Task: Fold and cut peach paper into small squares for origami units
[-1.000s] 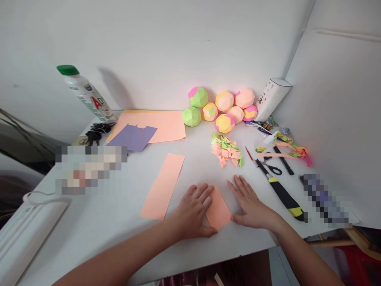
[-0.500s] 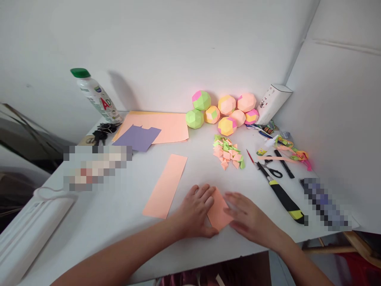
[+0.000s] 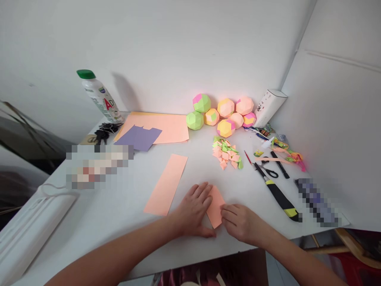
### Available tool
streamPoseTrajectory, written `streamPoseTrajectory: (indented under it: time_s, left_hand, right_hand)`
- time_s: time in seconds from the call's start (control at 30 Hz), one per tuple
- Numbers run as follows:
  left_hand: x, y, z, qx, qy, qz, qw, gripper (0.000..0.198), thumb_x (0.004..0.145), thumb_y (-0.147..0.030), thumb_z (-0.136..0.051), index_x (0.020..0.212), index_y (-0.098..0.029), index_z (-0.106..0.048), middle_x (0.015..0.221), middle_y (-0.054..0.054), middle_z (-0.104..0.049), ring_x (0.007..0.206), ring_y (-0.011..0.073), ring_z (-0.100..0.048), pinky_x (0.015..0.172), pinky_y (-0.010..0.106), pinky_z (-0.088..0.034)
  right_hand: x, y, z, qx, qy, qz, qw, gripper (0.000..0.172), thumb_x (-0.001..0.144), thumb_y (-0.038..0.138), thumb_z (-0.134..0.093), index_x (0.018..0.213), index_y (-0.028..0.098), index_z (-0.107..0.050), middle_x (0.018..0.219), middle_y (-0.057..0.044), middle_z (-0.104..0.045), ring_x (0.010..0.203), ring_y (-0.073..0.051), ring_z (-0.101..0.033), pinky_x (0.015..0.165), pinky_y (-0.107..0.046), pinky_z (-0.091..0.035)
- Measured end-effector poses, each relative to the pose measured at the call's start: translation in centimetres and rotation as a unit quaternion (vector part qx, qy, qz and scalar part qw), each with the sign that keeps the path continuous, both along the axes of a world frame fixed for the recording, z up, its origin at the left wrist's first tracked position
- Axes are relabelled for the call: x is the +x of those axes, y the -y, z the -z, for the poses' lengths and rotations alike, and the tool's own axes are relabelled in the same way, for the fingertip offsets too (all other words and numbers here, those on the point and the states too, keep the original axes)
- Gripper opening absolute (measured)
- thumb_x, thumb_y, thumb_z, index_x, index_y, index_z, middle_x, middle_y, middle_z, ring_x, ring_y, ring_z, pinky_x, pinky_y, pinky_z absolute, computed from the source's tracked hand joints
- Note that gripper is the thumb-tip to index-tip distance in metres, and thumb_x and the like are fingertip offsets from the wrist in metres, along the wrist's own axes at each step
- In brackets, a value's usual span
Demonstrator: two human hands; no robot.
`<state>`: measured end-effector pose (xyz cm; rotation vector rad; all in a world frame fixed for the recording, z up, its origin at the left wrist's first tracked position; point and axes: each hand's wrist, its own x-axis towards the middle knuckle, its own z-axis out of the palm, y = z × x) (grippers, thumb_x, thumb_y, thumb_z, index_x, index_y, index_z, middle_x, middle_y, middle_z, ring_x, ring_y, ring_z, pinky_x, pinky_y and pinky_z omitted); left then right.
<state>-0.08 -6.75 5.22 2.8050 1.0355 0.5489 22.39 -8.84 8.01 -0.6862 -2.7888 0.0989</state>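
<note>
The small peach paper [image 3: 215, 204] lies at the near edge of the white worktop [image 3: 119, 222], between the two hands. The left hand [image 3: 193, 210] rests flat and wide on its left part, fingers spread, pinning it down. The right hand [image 3: 241, 224] is curled narrow, its fingertips [image 3: 224, 210] at the paper's right edge. I cannot tell whether they pinch that edge or only press on it.

The sheet looks thin and very light. It is likely to be limp, quick to take a crease, easy to tear and prone to sliding on the smooth top. It is best taken at a free edge or corner with one palm holding the rest down.

Just left of it lies a long peach strip [image 3: 166, 184]. Farther back are peach sheets [image 3: 166, 126] with a purple paper [image 3: 138, 138] overlapping them. A cluster of faceted paper balls [image 3: 222, 113] sits against the wall, with a heap of small folded pieces [image 3: 226, 153] in front.

To the right lie a black-and-yellow utility knife [image 3: 278, 194] and scissors [image 3: 269, 170].

The green-capped bottle [image 3: 101, 97] shows red letters "AD" — the rest of its label is too small to read. The marks on the white box [image 3: 269, 107] are also unreadable.
</note>
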Motion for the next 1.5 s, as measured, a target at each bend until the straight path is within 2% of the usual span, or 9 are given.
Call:
streamPoseTrajectory:
  time_s: [0.07, 0.17, 0.27, 0.5, 0.7, 0.87, 1.1, 1.33, 1.5]
  left_hand:
    - [0.2, 0.7, -0.3, 0.036, 0.019, 0.005, 0.999, 0.058, 0.071, -0.066, -0.064, 0.094, -0.013, -0.061, 0.126, 0.019, -0.054, 0.119, 0.0363, -0.045, 0.097, 0.049, -0.035]
    - [0.6, 1.8, -0.2, 0.055, 0.032, 0.055, 0.996, 0.014, 0.087, -0.024, -0.056, 0.076, -0.016, -0.056, 0.087, 0.008, -0.061, 0.087, 0.0232, -0.055, 0.078, 0.038, -0.044]
    - [0.8, 2.6, 0.4, 0.041, 0.041, 0.081, 0.995, 0.021, 0.087, -0.006, -0.046, 0.070, -0.016, -0.052, 0.070, 0.004, -0.054, 0.070, 0.0185, -0.051, 0.064, 0.031, -0.042]
    - [0.6, 3.6, 0.9, 0.009, 0.084, 0.049, 0.995, 0.022, 0.089, -0.008, -0.037, 0.076, -0.017, -0.051, 0.072, 0.005, -0.058, 0.071, 0.0179, -0.057, 0.065, 0.030, -0.046]
    - [0.3, 4.5, -0.1, -0.058, 0.125, -0.076, 0.988, 0.020, 0.092, -0.014, -0.034, 0.080, -0.020, -0.048, 0.063, -0.001, -0.060, 0.053, 0.0146, -0.059, 0.050, 0.026, -0.043]
    - [0.2, 5.0, -0.6, -0.133, 0.258, -0.159, 0.944, 0.009, 0.087, -0.018, -0.042, 0.095, -0.022, -0.044, 0.073, 0.000, -0.067, 0.062, 0.0171, -0.065, 0.055, 0.028, -0.048]
    - [0.0, 5.1, -1.5, -0.021, 0.241, -0.084, 0.967, 0.014, 0.085, -0.011, -0.041, 0.091, -0.019, -0.051, 0.071, 0.004, -0.063, 0.064, 0.0191, -0.061, 0.062, 0.034, -0.046]
    - [0.3, 5.2, -0.6, 0.076, 0.138, -0.030, 0.987, 0.018, 0.087, -0.009, -0.042, 0.082, -0.014, -0.060, 0.074, 0.010, -0.064, 0.077, 0.0234, -0.062, 0.063, 0.036, -0.047]
    - [0.2, 5.2, -0.3, 0.117, 0.108, -0.011, 0.987, 0.019, 0.087, -0.012, -0.050, 0.095, -0.003, -0.064, 0.081, 0.015, -0.065, 0.081, 0.0290, -0.062, 0.062, 0.041, -0.047]
  right_hand:
    - [-0.2, -0.4, 0.0, -0.023, -0.036, 0.003, 0.999, 0.024, 0.089, 0.008, -0.041, 0.080, 0.018, -0.061, 0.082, -0.008, -0.065, 0.089, -0.018, -0.062, 0.072, -0.032, -0.054]
    - [-0.5, -0.8, -0.2, -0.043, -0.064, 0.018, 0.997, 0.022, 0.086, 0.010, -0.041, 0.081, 0.018, -0.060, 0.082, -0.007, -0.065, 0.084, -0.017, -0.061, 0.071, -0.032, -0.054]
    - [-0.5, -1.1, -0.7, -0.070, -0.081, 0.022, 0.994, 0.017, 0.084, 0.010, -0.044, 0.084, 0.018, -0.060, 0.083, -0.006, -0.064, 0.082, -0.016, -0.060, 0.075, -0.032, -0.053]
    - [0.4, -2.3, -1.0, -0.275, -0.163, 0.036, 0.947, 0.019, 0.092, 0.024, -0.046, 0.087, 0.020, -0.064, 0.095, -0.009, -0.065, 0.096, -0.017, -0.059, 0.082, -0.034, -0.051]
    - [-0.4, -3.6, -0.8, -0.314, -0.150, 0.108, 0.931, 0.023, 0.095, 0.032, -0.045, 0.082, 0.020, -0.060, 0.083, -0.003, -0.065, 0.076, -0.013, -0.061, 0.068, -0.025, -0.051]
    - [-2.1, -3.5, -0.8, -0.279, -0.143, 0.203, 0.928, 0.025, 0.095, 0.030, -0.042, 0.075, 0.021, -0.055, 0.069, 0.001, -0.057, 0.063, -0.012, -0.054, 0.059, -0.025, -0.046]
    - [-3.6, -3.1, 0.5, -0.191, -0.135, 0.276, 0.932, 0.022, 0.093, 0.026, -0.039, 0.077, 0.021, -0.053, 0.071, -0.001, -0.060, 0.062, -0.015, -0.054, 0.058, -0.027, -0.043]
    - [-4.2, -2.9, 1.0, -0.137, -0.120, 0.279, 0.943, 0.020, 0.094, 0.022, -0.037, 0.084, 0.020, -0.055, 0.076, -0.003, -0.064, 0.067, -0.016, -0.058, 0.062, -0.029, -0.046]
    - [-4.4, -2.9, 1.3, -0.120, -0.118, 0.276, 0.946, 0.016, 0.094, 0.020, -0.039, 0.092, 0.020, -0.055, 0.082, -0.004, -0.067, 0.072, -0.017, -0.061, 0.065, -0.029, -0.048]
